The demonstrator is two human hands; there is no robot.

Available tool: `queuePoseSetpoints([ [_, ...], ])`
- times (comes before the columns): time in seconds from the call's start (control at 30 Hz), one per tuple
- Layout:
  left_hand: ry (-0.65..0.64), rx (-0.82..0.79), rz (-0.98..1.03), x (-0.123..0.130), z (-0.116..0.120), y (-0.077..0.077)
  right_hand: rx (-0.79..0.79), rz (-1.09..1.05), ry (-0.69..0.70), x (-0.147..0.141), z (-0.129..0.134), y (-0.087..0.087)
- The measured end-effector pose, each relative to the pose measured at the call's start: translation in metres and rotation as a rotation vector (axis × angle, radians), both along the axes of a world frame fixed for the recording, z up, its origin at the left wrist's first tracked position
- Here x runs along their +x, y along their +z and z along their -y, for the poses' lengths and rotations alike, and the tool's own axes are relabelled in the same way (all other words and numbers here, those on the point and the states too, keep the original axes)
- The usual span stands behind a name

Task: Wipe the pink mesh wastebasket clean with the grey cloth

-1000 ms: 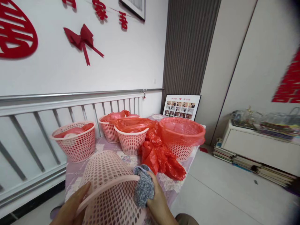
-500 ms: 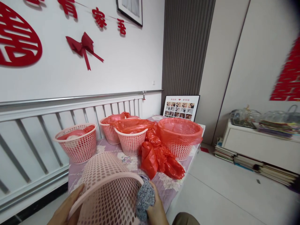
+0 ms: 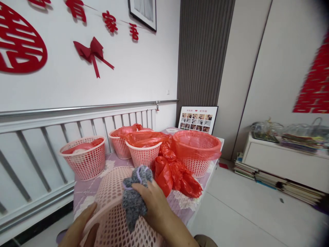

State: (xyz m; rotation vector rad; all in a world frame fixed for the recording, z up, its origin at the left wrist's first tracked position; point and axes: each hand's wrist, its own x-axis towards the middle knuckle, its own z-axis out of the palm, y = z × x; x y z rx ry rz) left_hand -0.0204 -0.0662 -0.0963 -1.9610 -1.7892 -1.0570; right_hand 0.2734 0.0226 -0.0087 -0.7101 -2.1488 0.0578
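Note:
A pink perforated plastic basket (image 3: 113, 187) lies tipped on its side at the near edge of the table, its mouth facing me. My left hand (image 3: 81, 224) grips the basket's rim at the left, thumb outside and fingers inside. In my right hand (image 3: 154, 202) is a bunched grey cloth (image 3: 135, 197) with a lilac edge, pressed over the upper rim of the basket. The cloth hides part of the rim and wall.
Several upright pink baskets stand behind, one lined with a red plastic bag (image 3: 196, 145). Loose red bags (image 3: 177, 175) lie on the lilac tablecloth (image 3: 180, 209). A white radiator (image 3: 84, 127) runs along the left; a white cabinet (image 3: 277, 151) stands right.
My right hand has moved the cloth from the right side of the rim up and left onto its top. My left hand still holds the basket, which has barely shifted.

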Motion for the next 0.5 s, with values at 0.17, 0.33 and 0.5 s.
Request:
queuePoseSetpoints([
  [0.17, -0.029, 0.110, -0.244, 0.003, -0.007, 0.023, -0.015, 0.078, 0.034, -0.027, 0.021, 0.009],
  [0.33, -0.097, -0.014, -0.199, -0.008, -0.004, 0.010, -0.097, 0.065, 0.025, -0.016, 0.030, 0.000],
  [0.5, -0.041, -0.066, -0.134, -0.010, 0.001, -0.001, -0.069, -0.057, 0.009, -0.003, 0.026, -0.018],
])
